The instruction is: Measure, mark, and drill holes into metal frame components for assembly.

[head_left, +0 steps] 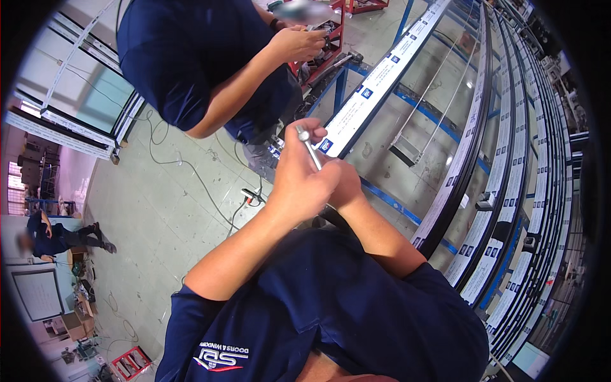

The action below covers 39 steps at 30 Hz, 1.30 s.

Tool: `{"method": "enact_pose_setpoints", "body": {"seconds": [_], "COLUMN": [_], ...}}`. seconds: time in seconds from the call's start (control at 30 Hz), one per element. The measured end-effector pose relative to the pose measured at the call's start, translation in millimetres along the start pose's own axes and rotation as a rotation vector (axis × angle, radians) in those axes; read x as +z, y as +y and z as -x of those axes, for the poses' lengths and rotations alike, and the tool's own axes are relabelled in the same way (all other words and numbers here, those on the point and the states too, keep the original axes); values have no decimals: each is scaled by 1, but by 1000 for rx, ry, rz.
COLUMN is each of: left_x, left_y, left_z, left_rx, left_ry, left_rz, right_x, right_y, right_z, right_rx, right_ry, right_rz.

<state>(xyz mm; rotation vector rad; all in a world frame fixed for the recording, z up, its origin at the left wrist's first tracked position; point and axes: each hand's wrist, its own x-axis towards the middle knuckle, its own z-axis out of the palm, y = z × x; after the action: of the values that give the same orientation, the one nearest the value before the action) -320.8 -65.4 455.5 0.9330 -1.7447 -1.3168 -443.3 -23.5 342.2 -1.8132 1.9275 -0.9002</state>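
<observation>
Where both hands meet near the end of a taped profile (358,109), the left hand (300,181) grips a silver rod-shaped tool (310,151) — probably for steadiness — while the right hand (349,183), partly hidden behind, shows no readable finger state.

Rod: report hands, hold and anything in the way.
Left hand closed on rod. Right hand against left, fingers mostly hidden. Rod slanted, knobbed end forward. Co-worker's arm ahead, apart from both hands.
</observation>
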Motion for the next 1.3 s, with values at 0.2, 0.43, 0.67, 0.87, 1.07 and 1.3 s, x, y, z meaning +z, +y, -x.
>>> {"method": "enact_pose_setpoints", "body": {"seconds": [0.2,0.43,0.67,0.87,1.07,1.3], "left_x": [-6,-40,-73,-81,-74,-53], "left_y": [12,27,37,36,59,77], "left_z": [-7,-28,-67,-80,-48,-31], "left_rx": [-151,-184,-180,-49,-180,-18], "left_ry": [-175,-489,-860,-1054,-719,-503], "left_rz": [167,132,17,-19,-155,-456], "right_x": [-8,-15,-28,-34,-36,-31], "right_y": [10,5,-10,-17,-20,-13], "right_z": [-8,-15,-12,-12,-15,-19], "right_rx": [15,98,152,152,201,133], "right_ry": [-48,-128,-102,-101,-74,-93], "right_rz": [26,38,-98,-102,-21,-34]}}
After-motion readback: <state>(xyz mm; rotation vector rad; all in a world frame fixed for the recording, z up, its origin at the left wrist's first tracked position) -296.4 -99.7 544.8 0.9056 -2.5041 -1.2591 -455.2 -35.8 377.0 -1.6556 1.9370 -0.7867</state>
